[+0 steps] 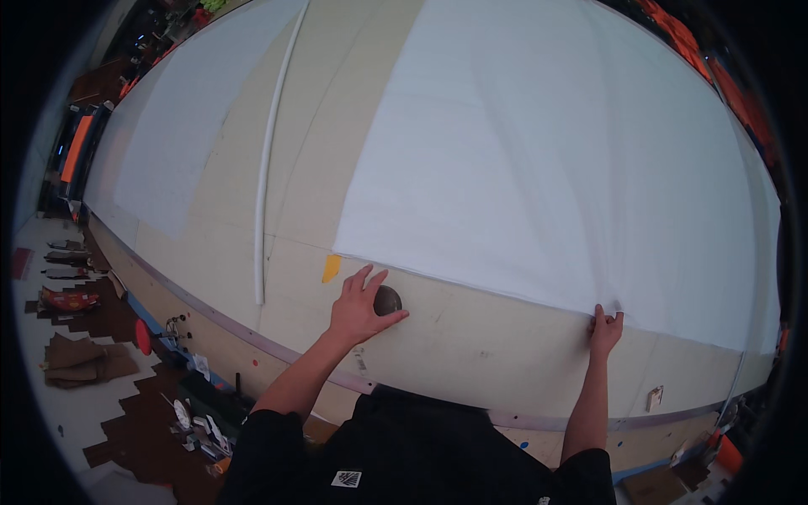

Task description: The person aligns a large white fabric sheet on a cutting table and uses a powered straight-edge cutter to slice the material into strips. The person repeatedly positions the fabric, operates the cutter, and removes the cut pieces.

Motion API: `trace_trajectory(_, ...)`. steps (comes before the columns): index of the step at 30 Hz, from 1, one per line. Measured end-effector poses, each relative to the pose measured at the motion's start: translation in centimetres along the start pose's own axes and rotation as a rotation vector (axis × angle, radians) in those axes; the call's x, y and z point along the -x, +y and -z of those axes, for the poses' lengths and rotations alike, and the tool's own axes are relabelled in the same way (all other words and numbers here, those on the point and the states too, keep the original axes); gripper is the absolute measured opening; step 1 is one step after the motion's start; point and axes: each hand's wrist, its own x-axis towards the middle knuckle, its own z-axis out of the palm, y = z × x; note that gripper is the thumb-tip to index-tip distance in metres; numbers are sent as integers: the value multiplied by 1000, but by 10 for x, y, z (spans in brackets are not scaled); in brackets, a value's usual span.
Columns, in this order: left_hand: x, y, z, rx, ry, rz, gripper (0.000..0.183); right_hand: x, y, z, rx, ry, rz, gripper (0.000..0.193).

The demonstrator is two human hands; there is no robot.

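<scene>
Left hand [358, 305] spread open, fingers curled round a dark disc [388, 300] near the tabletop's [471, 345] near edge. Right hand [604, 330] pinches the near edge of the white sheet [555, 168] covering the right half. Yellow tag [331, 268] just beside the sheet's near-left corner. White tube [269, 160] runs lengthwise, left.

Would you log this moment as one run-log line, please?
left hand: on round dark weight | right hand: pinching white fabric edge | table

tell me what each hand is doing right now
Left hand: open, fingers curled around a dark round weight.
Right hand: shut, pinching the white fabric edge.
</scene>
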Motion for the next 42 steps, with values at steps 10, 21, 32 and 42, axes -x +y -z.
trace_trajectory(10,-4,8,0,-28,-261,142,93,0,7,-1,53,42,10,66)
trace_trajectory(21,-143,-38,30,-103,-162,291,90,-1,10,-5,-16,42,-44,68)
trace_trajectory(32,-144,-17,-11,-140,61,-65,97,-4,19,2,208,119,33,51)
trace_trajectory(42,2,331,-167,223,-26,-788,63,94,47,132,-437,-206,-61,50)
